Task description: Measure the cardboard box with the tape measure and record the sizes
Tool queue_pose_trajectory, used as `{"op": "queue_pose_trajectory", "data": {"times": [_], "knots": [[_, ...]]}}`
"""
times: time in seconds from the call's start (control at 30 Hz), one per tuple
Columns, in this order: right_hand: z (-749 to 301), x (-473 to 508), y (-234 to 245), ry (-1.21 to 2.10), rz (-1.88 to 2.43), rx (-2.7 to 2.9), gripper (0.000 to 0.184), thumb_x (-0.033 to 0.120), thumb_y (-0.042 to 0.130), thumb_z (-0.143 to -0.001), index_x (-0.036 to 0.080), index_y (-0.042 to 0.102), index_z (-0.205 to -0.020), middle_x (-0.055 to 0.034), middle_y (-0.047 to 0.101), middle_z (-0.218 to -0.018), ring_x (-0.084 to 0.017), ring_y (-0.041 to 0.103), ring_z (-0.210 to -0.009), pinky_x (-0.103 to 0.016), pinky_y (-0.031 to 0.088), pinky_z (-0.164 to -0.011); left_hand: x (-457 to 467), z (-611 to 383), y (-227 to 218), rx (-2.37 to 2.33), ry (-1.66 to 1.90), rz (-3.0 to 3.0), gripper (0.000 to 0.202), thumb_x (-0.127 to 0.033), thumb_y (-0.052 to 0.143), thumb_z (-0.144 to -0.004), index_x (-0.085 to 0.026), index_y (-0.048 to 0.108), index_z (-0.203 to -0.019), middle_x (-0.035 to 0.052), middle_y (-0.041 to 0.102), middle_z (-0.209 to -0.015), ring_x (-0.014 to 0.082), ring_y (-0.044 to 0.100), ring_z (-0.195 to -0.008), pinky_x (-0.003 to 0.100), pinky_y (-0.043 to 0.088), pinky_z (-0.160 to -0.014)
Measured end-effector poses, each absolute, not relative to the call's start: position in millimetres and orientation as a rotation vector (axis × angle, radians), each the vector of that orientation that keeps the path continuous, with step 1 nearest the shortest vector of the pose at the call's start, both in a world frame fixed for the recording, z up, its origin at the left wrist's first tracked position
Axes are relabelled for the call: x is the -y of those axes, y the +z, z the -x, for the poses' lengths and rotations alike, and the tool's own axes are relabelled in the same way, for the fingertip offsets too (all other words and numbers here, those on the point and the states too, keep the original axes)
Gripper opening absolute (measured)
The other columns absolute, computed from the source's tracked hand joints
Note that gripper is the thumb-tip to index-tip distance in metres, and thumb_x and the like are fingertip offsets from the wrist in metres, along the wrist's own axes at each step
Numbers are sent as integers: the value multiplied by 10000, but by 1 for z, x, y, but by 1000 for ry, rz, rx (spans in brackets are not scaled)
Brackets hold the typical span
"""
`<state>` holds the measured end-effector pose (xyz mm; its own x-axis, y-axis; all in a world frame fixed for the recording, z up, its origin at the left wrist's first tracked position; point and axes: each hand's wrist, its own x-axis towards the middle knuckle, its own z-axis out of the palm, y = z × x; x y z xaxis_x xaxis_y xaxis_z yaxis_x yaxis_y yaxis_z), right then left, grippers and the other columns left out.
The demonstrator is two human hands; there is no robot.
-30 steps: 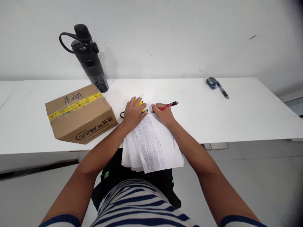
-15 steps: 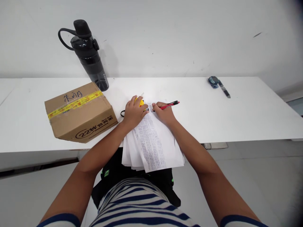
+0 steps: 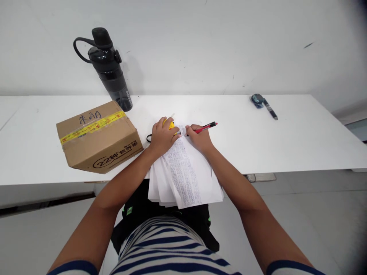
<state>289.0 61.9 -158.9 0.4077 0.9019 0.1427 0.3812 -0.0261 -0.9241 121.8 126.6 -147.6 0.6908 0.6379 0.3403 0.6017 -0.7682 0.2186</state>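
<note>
My left hand (image 3: pixel 162 136) is curled over a yellow tape measure (image 3: pixel 171 125), which rests on top of the papers; a black strap loop (image 3: pixel 148 138) shows beside the wrist. Between the fingers of my right hand (image 3: pixel 200 138) is a red and black pen (image 3: pixel 206 127), its tip down at the upper part of the sheets, just right of the tape measure. Under both hands lies a stack of white papers (image 3: pixel 183 172), the top one covered in dense blue handwriting. The lower end of the stack hangs past the table's front edge over my lap.
A taped cardboard box (image 3: pixel 99 139) stands left of my left forearm. Behind it a tall black water bottle (image 3: pixel 111 72) stands near the wall. At the right rear of the white table (image 3: pixel 301 141) lie a small dark blue object (image 3: pixel 257 100) and a dark marker-like stick (image 3: pixel 270 110).
The view has shifted very slightly. Both hands keep their grips, with the pen tip and the tape measure in nearly the same places.
</note>
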Motion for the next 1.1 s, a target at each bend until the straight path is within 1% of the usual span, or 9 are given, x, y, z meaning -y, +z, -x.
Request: {"op": "queue_pose_trajectory", "data": {"times": [0.1, 0.23, 0.43, 0.63, 0.8, 0.9, 0.97, 1.1], "knots": [[-289, -62, -160, 618, 1599, 1164, 367, 377, 566, -844, 225, 453, -530, 39, 420, -541, -133, 373, -565, -303, 318, -568, -127, -121, -149, -1023, 640, -2808, 245, -446, 546, -932, -272, 713, -980, 79, 544, -1386, 352, 390, -1362, 534, 394, -1026], [-289, -62, -158, 626, 1609, 1164, 364, 373, 562, -841, 226, 440, -530, 38, 412, -544, -135, 381, -574, -302, 321, -571, -126, -122, -150, -1017, 649, -2785, 256, -492, 586, -901, -272, 714, -928, 59, 573, -1352, 336, 402, -1347, 525, 382, -1030], [-288, -61, -157, 626, 1610, 1166, 367, 378, 560, -845, 224, 441, -533, 39, 403, -544, -133, 369, -567, -303, 312, -570, -128, -122, -149, -1019, 683, -2763, 255, -498, 603, -892, -269, 714, -875, 49, 594, -1324, 320, 434, -1300, 509, 377, -1011], [-287, -63, -159, 635, 1633, 1162, 355, 426, 552, -835, 218, 485, -555, 41, 410, -538, -135, 376, -577, -294, 316, -572, -130, -121, -148, -1079, 822, -2668, 259, -436, 558, -932, -242, 701, -837, 40, 636, -1262, 292, 478, -1241, 453, 403, -941], [-286, -64, -156, 667, 1603, 1221, 378, 454, 552, -811, 212, 489, -527, 36, 425, -521, -133, 392, -561, -293, 330, -569, -128, -118, -147, -1079, 895, -2655, 236, -403, 573, -925, -226, 676, -807, 38, 660, -1211, 265, 515, -1193, 414, 405, -907], [-285, -64, -155, 666, 1597, 1239, 391, 481, 549, -810, 208, 502, -533, 29, 448, -536, -135, 413, -573, -291, 349, -582, -128, -116, -148, -1070, 903, -2656, 226, -401, 577, -923, -227, 678, -820, 39, 663, -1206, 263, 511, -1205, 406, 402, -909], [-285, -64, -157, 651, 1608, 1235, 391, 481, 546, -813, 206, 506, -537, 33, 437, -534, -131, 407, -568, -287, 348, -578, -130, -116, -149, -1054, 909, -2660, 226, -402, 574, -926, -227, 684, -833, 43, 661, -1213, 262, 508, -1212, 405, 400, -914], [-284, -64, -159, 612, 1630, 1213, 401, 492, 540, -814, 206, 502, -536, 32, 449, -533, -133, 427, -574, -287, 362, -591, -132, -115, -151, -1051, 907, -2677, 248, -414, 564, -932, -224, 706, -859, 55, 652, -1230, 269, 503, -1218, 416, 400, -931]]}}
